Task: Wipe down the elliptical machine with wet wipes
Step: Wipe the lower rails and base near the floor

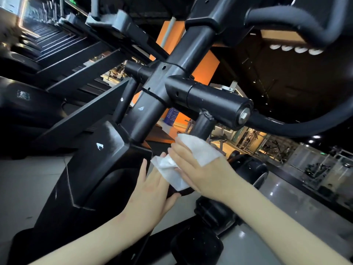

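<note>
Dim gym, grey floor point(28, 188); elliptical machine point(152, 88) fills centre frame. Wet wipe point(198, 150), just below centre, drapes over the right hand's point(208, 176) straight fingers, its lower end against the flat, open left hand point(150, 190). Judged light, limp, damp: best backed by flat fingers, not pinched at a corner.

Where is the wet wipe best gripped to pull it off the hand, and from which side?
Probably the loose crumpled end of the wet wipe, which lies on the left hand. Pinch it from the left: the rest is draped over the right hand.
</note>
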